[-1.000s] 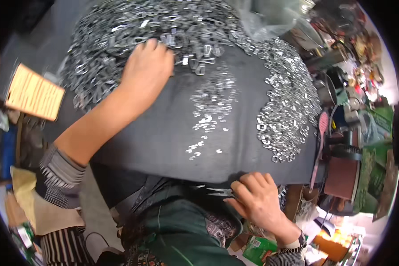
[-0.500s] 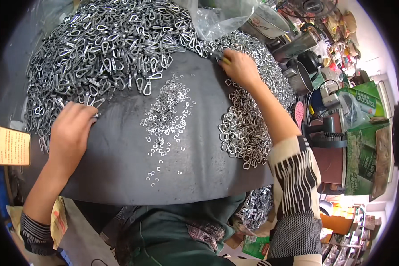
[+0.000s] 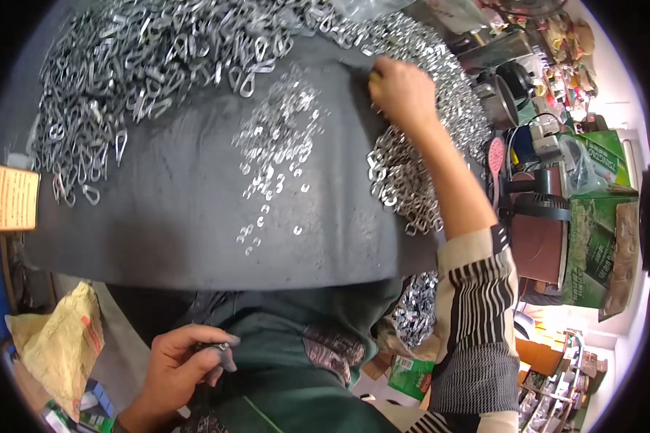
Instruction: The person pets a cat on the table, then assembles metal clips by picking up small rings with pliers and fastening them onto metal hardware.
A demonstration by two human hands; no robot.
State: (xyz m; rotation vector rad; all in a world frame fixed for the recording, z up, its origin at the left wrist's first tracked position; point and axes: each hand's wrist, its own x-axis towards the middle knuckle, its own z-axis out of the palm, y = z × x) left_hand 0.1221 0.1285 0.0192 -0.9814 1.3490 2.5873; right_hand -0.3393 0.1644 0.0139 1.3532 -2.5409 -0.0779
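My left hand is low over my lap, in front of the table edge, with thumb and fingers pinched on a small grey metal piece mostly hidden by them. Over the right part of the table, my right hand is closed around a tool with a yellowish grip and a dark, narrow end pointing left; its kind is hard to make out. Beside that hand lie square metal rings. A heap of metal snap hooks covers the far left, and small C-shaped rings are scattered mid-table.
The dark table has a curved front edge. More shiny metal parts fill its far right. A yellowish printed card stands at the left. Pots, a pink hairbrush and green boxes crowd the right side.
My left hand has left the snap-hook heap and come back toward my lap, pinching the small metal piece. My right hand stays by the rings with the tool. The view has shifted somewhat.
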